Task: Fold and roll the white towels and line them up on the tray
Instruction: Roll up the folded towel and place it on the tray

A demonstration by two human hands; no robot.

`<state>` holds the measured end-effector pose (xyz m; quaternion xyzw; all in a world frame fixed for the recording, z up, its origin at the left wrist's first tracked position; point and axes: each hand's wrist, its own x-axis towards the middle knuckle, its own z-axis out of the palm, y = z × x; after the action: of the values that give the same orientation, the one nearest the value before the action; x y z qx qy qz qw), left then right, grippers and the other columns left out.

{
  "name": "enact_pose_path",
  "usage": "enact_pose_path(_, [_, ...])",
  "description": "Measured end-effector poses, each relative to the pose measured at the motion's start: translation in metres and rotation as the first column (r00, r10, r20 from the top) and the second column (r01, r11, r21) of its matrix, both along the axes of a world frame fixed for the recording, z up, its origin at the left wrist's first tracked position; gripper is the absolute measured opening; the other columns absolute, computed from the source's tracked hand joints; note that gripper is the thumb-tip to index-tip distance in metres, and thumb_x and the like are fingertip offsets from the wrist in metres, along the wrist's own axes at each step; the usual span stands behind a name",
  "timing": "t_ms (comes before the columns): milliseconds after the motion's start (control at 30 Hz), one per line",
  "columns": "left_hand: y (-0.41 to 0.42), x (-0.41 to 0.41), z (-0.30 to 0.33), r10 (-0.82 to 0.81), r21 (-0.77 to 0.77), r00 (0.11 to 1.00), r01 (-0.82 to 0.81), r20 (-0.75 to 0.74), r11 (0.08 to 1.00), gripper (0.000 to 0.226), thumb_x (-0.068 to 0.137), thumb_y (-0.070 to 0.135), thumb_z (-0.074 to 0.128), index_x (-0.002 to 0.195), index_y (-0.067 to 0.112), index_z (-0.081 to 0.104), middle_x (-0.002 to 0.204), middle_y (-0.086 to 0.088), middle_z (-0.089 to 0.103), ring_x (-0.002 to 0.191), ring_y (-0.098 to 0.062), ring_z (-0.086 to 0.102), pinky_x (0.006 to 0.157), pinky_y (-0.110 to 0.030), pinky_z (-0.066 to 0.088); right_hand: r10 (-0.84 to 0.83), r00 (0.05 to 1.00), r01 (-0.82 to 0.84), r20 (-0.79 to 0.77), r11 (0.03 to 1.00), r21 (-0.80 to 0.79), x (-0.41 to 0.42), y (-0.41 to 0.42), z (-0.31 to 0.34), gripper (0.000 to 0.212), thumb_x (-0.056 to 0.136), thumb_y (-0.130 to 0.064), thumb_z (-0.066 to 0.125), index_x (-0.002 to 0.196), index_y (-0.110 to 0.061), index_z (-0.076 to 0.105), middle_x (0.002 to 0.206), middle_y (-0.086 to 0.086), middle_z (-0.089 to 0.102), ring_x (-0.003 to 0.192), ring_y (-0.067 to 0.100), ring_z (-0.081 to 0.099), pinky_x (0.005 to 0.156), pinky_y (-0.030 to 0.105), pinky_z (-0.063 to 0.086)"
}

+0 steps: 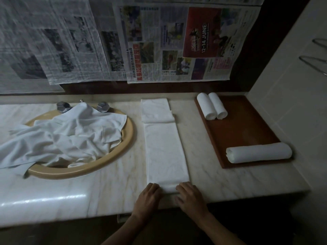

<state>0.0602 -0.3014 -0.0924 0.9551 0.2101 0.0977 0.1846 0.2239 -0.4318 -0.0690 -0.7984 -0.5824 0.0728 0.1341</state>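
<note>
1. At the bottom centre of the frame we see our left hand (147, 198) and right hand (190, 196) side by side on the near end of the long towel (166, 152), fingers curled over its turned-up edge and pinching it against the counter (109, 188).
2. The long towel lies flat as a narrow strip running up the middle of the frame, its near end just inside the counter's front edge.
3. At lower right, a big roll (259, 155) lies crosswise on the near end of the brown tray (235, 128), close to the wall.
4. At left, a loose pile (58, 138) of white towels fills the oval sink (106, 162) and spills over its left rim.
5. Just past the long towel's far end, a folded towel (156, 111) lies flat, touching it.
6. At the tray's far left corner, two small rolls (211, 106) lie touching each other, well apart from the big roll.
7. Two taps (63, 106) stand behind the sink.
8. Newspaper (159, 41) covers the upper frame.
</note>
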Motion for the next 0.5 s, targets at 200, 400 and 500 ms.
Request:
enact_pose_path(200, [-0.004, 0.003, 0.0, 0.004, 0.117, 0.999, 0.0, -0.038, 0.993, 0.032, 0.074, 0.019, 0.047, 0.099, 0.011, 0.067, 0.098, -0.006, 0.06, 0.088, -0.021, 0.049, 0.077, -0.03, 0.048, 0.047, 0.997, -0.049, 0.054, 0.998, 0.043, 0.005, 0.005, -0.01, 0.024, 0.074, -0.019, 0.083, 0.082, -0.025, 0.061, 0.082, -0.007, 0.057, 0.077, 0.015, 0.055, 0.067, 0.029, 0.043])
enact_pose_path(400, [-0.002, 0.003, 0.001, 0.024, 0.177, 0.992, -0.001, -0.128, 0.984, 0.039, 0.074, 0.022, 0.045, 0.106, 0.007, 0.063, 0.102, -0.009, 0.059, 0.089, -0.024, 0.048, 0.075, -0.035, 0.055, 0.126, 0.99, -0.13, 0.059, 0.988, 0.077, 0.015, 0.009, -0.015, 0.019, 0.079, -0.017, 0.077, 0.09, -0.023, 0.062, 0.087, -0.003, 0.057, 0.08, 0.02, 0.056, 0.072, 0.032, 0.04])
enact_pose_path(500, [-0.001, 0.006, 0.004, 0.026, 0.16, 0.988, -0.002, -0.151, 0.987, 0.033, 0.073, 0.021, 0.062, 0.104, 0.009, 0.063, 0.102, -0.009, 0.058, 0.088, -0.023, 0.047, 0.073, -0.035, 0.055, 0.147, 0.987, -0.152, 0.06, 0.985, 0.08, 0.018, 0.01, -0.019, 0.013, 0.083, -0.018, 0.07, 0.091, -0.022, 0.061, 0.088, -0.003, 0.056, 0.081, 0.021, 0.055, 0.072, 0.033, 0.038])
